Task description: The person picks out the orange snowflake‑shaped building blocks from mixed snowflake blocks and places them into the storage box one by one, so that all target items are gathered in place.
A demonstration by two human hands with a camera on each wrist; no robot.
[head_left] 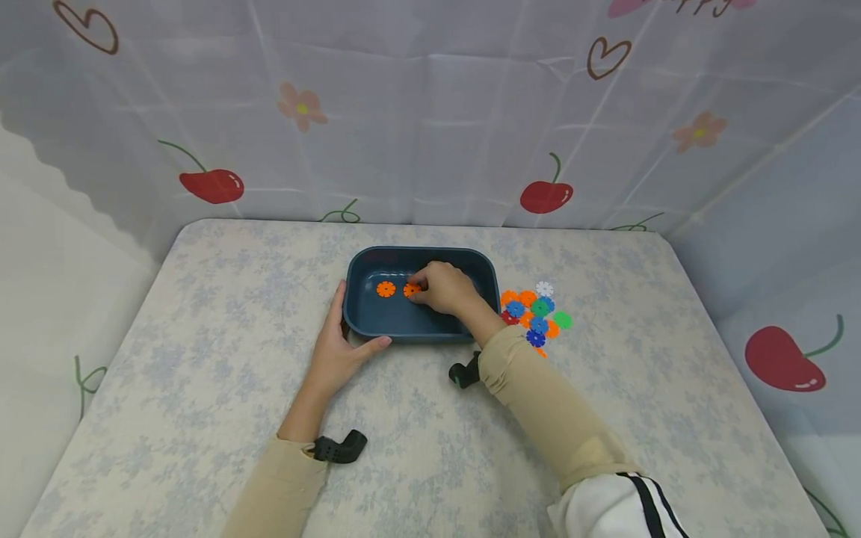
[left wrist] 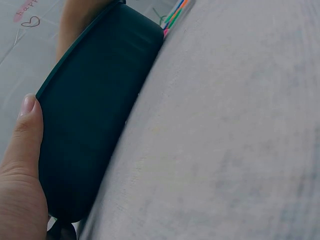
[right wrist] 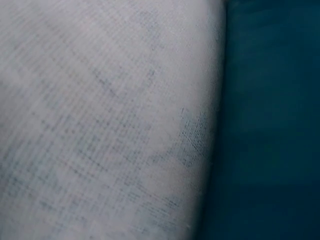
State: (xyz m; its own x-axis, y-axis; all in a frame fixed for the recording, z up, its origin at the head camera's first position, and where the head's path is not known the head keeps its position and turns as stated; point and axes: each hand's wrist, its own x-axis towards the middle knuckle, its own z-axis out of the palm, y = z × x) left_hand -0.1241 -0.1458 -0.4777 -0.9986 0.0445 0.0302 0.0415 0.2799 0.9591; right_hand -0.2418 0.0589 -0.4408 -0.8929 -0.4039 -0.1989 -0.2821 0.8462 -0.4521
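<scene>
A dark blue rectangular tray [head_left: 377,321] stands on the table. My left hand [head_left: 336,355] braces its near left corner, fingers along the left side and thumb by the front wall; in the left wrist view the thumb touches the tray wall [left wrist: 90,120]. Inside the tray, my right hand [head_left: 447,289] pinches an orange notched plastic disc [head_left: 409,289] between thumb and fingers, low over the tray floor. To its left lies another orange notched disc [head_left: 386,289]. The right wrist view has only tablecloth and the tray's wall [right wrist: 270,120]; the right fingers are out of that view.
Right of the tray lies a loose pile of notched discs [head_left: 539,307] in orange, blue, green, red and white, partly beside the right forearm. A pale patterned cloth covers the table [head_left: 222,336]. Behind the table hangs a white curtain [head_left: 417,134] with printed cherries.
</scene>
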